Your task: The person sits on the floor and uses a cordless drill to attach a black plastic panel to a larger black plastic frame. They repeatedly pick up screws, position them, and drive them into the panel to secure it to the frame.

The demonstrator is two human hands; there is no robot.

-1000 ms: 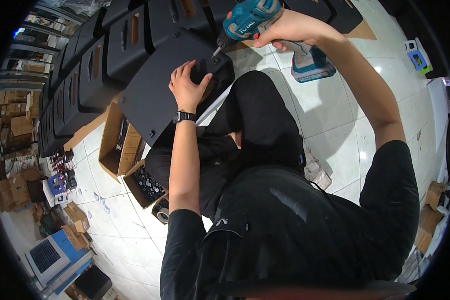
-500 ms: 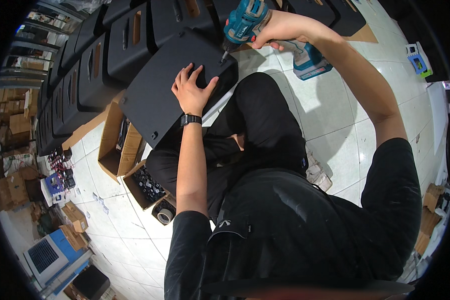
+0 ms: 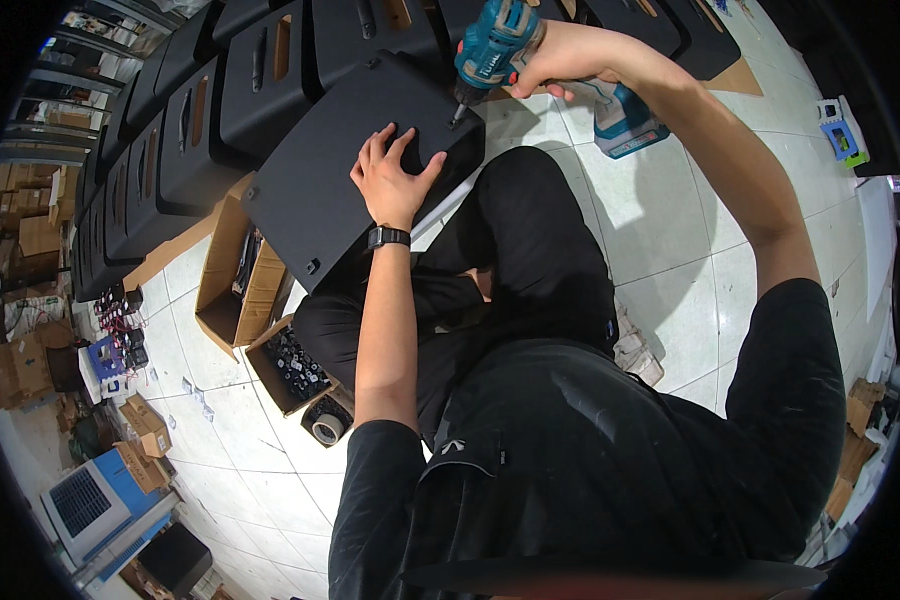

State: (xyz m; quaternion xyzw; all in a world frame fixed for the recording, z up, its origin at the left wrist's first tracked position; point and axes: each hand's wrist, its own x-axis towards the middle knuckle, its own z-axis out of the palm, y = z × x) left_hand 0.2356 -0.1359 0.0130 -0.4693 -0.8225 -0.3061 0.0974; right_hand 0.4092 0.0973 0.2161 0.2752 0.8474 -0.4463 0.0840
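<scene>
- Cordless drill [image 3: 494, 52] is gripped by the curled right hand [image 3: 573, 52], its bit [image 3: 459, 113] seemingly set on a corner foot [image 3: 455, 124].
- Black cabinet [image 3: 320, 160] beside the legs [image 3: 538, 215] is touched by the spread, empty left hand [image 3: 395, 187].

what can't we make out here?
Head view, now:
- Tip of the drill in the right hand: too small to tell if it's seated in a screw.
- Drill's upper end: cut off by upper edge.
- Panel area under the left hand: covered by it.
- Small parts: too small to identify.
</scene>
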